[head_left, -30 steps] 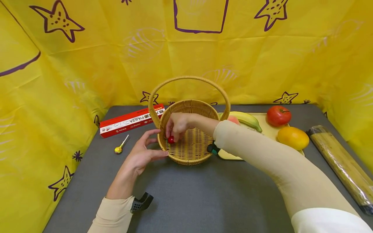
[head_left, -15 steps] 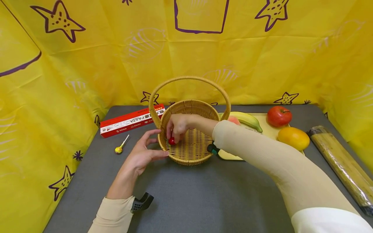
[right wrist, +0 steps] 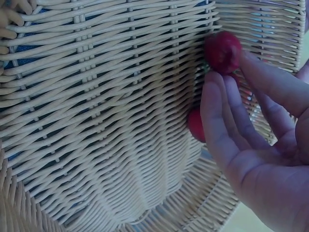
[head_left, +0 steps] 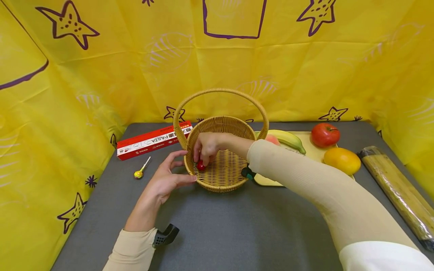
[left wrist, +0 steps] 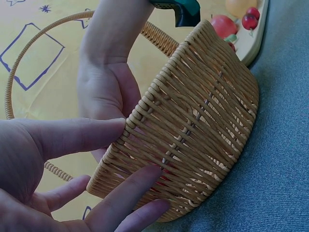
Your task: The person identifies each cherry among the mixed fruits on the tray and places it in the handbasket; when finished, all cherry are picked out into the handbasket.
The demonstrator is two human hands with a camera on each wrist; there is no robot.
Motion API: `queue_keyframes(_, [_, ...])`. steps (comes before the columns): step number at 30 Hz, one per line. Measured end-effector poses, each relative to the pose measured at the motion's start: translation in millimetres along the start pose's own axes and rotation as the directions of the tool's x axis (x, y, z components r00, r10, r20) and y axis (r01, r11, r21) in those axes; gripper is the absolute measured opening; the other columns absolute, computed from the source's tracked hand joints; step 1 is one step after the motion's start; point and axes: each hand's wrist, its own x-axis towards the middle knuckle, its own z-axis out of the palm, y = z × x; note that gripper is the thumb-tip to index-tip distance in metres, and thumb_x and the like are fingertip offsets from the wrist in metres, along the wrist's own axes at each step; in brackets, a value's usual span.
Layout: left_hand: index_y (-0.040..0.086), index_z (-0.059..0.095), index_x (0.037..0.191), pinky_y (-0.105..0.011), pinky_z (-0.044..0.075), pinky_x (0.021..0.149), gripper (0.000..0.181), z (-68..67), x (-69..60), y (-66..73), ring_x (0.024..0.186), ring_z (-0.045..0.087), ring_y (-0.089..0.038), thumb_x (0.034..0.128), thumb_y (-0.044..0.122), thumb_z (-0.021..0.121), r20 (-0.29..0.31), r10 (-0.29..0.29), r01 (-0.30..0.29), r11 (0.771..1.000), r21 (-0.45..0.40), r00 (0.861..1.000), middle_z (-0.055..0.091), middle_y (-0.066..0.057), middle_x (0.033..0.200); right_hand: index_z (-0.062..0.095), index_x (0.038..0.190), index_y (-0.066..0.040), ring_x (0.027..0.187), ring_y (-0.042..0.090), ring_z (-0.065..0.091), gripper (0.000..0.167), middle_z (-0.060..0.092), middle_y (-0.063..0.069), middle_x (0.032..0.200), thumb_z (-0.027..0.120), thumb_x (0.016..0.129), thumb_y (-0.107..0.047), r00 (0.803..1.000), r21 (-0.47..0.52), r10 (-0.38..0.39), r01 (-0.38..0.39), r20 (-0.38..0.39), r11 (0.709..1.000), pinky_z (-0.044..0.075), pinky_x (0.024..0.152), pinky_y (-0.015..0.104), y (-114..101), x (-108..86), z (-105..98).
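A round wicker basket (head_left: 230,171) with a tall hoop handle stands mid-table. My left hand (head_left: 166,177) touches its left side, thumb and fingers spread along the rim. In the left wrist view, the thumb is at the rim and straight fingers lie along the outer wall. My right hand (head_left: 208,145) reaches down inside the basket. Its thumb and fingertips pinch a small red cherry (right wrist: 223,52) close to the woven surface. A second red cherry (right wrist: 195,124), partly covered by the fingers, lies beside them. Any stem is hard to make out.
A red pasta box (head_left: 152,141) and a lollipop (head_left: 138,174) lie left. On the right, a yellow tray (head_left: 268,181) bears a banana (head_left: 288,139), a tomato (head_left: 325,134) and a mango (head_left: 342,160). A plastic-wrapped bamboo-coloured roll (head_left: 396,192) lies beyond it.
The red cherry at my right fingertips has shifted slightly down and to the right and shows more. Both hands and the basket have hardly moved.
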Motion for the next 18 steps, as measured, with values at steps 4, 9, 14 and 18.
queue_keyframes(4, [0.015,0.034,0.158,-0.037,0.064,0.084,0.086,0.3,0.4,0.0,0.096,0.074,-0.023,0.0868,-0.007,0.078,-0.001,0.001,-0.001,1.0,-0.003,1.0,0.033,-0.025,0.154,0.079,0.11,-0.004,0.081,0.013,0.064,0.031,0.073,0.006,0.095,0.08,0.081,0.006,1.0,0.005,-0.006,0.006,0.004,1.0,0.064,0.082,0.035,1,-0.4,-1])
queue_keyframes(9, [0.015,0.034,0.158,-0.036,0.064,0.084,0.086,0.2,1.1,-0.6,0.098,0.074,-0.023,0.0868,-0.006,0.079,-0.009,-0.001,0.001,1.0,0.003,1.0,0.033,-0.024,0.154,0.079,0.112,-0.004,0.085,0.014,0.064,0.03,0.074,0.007,0.103,0.079,0.083,0.003,1.0,-0.013,-0.019,0.019,0.002,1.0,0.064,0.083,0.037,1,-3.1,-4])
queue_keyframes(14, [0.015,0.034,0.158,-0.037,0.064,0.085,0.086,-0.1,1.4,-1.0,0.096,0.074,-0.023,0.0872,-0.005,0.079,-0.006,-0.001,0.001,1.0,0.006,1.0,0.033,-0.024,0.153,0.079,0.113,-0.003,0.089,0.015,0.066,0.028,0.074,0.007,0.104,0.078,0.085,0.002,1.0,0.021,-0.024,0.025,-0.001,0.999,0.063,0.089,0.042,0,-9.9,-8])
queue_keyframes(18, [0.015,0.033,0.158,-0.037,0.064,0.085,0.086,-0.1,1.5,-0.6,0.093,0.074,-0.023,0.0875,-0.005,0.078,0.0,-0.001,0.001,1.0,0.003,1.0,0.032,-0.024,0.154,0.078,0.113,-0.001,0.089,0.016,0.067,0.026,0.074,0.007,0.101,0.075,0.087,0.001,0.999,0.07,-0.047,0.047,-0.009,0.996,0.062,0.092,0.046,-1,-19.6,-12])
